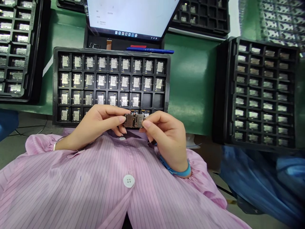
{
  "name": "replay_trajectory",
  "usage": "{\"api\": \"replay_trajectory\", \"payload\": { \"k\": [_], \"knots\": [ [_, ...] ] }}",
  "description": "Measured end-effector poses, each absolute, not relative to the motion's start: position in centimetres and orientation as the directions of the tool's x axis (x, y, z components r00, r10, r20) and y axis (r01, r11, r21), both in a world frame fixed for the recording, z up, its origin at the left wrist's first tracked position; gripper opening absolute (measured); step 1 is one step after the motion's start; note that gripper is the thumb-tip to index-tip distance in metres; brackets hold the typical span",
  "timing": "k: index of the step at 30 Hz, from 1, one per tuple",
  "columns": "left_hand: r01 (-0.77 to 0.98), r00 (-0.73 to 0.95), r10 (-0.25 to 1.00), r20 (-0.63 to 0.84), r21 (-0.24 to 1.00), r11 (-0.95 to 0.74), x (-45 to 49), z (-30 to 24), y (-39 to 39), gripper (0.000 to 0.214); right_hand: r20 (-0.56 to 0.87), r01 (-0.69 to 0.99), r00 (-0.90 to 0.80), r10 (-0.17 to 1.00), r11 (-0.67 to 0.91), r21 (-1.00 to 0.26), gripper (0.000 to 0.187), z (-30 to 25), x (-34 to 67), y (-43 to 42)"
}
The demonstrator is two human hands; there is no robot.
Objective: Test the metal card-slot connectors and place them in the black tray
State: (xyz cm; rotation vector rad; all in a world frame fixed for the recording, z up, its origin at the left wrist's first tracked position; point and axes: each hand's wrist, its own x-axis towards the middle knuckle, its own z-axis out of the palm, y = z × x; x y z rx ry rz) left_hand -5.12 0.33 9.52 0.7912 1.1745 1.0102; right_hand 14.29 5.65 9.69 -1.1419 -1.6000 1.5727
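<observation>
L hand (pixel 100 125) & R hand (pixel 166 136) meet in front of the chest, both curled, not open, thumbs & fingertips pinched on a small metal card-connector part (pixel 134 121) (one piece or two side by side, can't tell). The part sits over the near edge of a black plastic tray (pixel 111 51), at its 6 o'clock side. Tray holds rows of similar metal parts in separate cells; two cells in the 3rd row stand empty toward 3 o'clock, & the hands partly hide the bottom row. Thin bangle (pixel 58 143) on L wrist, blue wristband (pixel 178 170) on R. Another black tray (pixel 30 60) at 10 o'clock, a third (pixel 225 89) at 3 o'clock, both w/ parts in cells. Tablet (pixel 128 16) at 12 o'clock, blue pen (pixel 150 50) just below it, on a green mat (pixel 190 89). Pink striped smock (pixel 71 181) below the hands.
</observation>
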Motion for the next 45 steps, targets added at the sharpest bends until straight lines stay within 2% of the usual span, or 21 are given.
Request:
{"api": "replay_trajectory", "payload": {
  "k": [8, 14, 17, 20, 22, 25, 30, 35, 39, 42, 45],
  "knots": [
    [-0.222, 0.074, 0.935, -0.346, 0.909, 0.353, -4.8, 9.8, 0.4, 0.022, -0.125, 0.138, -0.455, 0.882, -0.069, -0.988, 0.021, 10.0, 14.5, 5.7],
    [-0.150, 0.047, 0.931, -0.362, 0.919, 0.365, -4.3, 10.5, 0.3, 0.028, -0.101, 0.134, -0.475, 0.874, -0.041, -0.990, 0.021, 10.4, 15.1, 5.4],
    [-0.044, -0.016, 0.929, -0.370, 0.928, 0.369, -4.1, 11.5, 0.6, 0.028, -0.063, 0.172, -0.434, 0.899, 0.014, -0.985, 0.020, 10.4, 15.8, 5.9],
    [0.203, -0.163, 0.945, -0.284, 0.928, 0.314, -4.0, 12.4, 1.6, 0.026, 0.040, 0.301, -0.239, 0.970, 0.113, -0.947, 0.017, 9.9, 16.9, 7.5],
    [0.414, -0.216, 0.964, -0.154, 0.880, 0.233, -3.6, 12.5, 2.8, 0.026, 0.080, 0.430, -0.164, 0.983, 0.144, -0.891, 0.017, 9.4, 17.6, 9.1],
    [0.599, -0.183, 0.982, -0.055, 0.786, 0.156, -2.3, 12.1, 4.9, 0.025, 0.037, 0.592, -0.209, 0.977, 0.157, -0.790, 0.019, 8.5, 18.0, 11.3],
    [0.707, -0.103, 0.988, -0.119, 0.689, 0.157, 0.3, 10.7, 7.6, 0.023, -0.094, 0.681, -0.274, 0.957, 0.123, -0.722, 0.019, 7.7, 17.6, 12.7],
    [0.856, -0.060, 0.985, -0.160, 0.499, 0.133, 1.0, 10.3, 7.7, 0.021, -0.125, 0.687, -0.307, 0.943, 0.128, -0.716, 0.017, 8.1, 17.8, 12.7],
    [0.918, -0.099, 0.983, -0.154, 0.367, 0.150, 0.6, 12.1, 8.5, 0.023, 0.027, 0.684, -0.387, 0.922, 0.306, -0.662, 0.001, 9.0, 17.7, 14.3],
    [0.958, -0.054, 0.990, -0.128, 0.274, 0.087, 0.4, 13.3, 10.5, 0.021, 0.115, 0.688, -0.503, 0.857, 0.477, -0.547, 0.012, 9.2, 16.6, 16.2],
    [0.981, -0.022, 0.988, -0.151, 0.187, 0.051, 0.4, 13.0, 12.6, 0.021, 0.099, 0.714, -0.553, 0.828, 0.532, -0.455, 0.013, 8.9, 15.3, 17.6]
  ]
}}
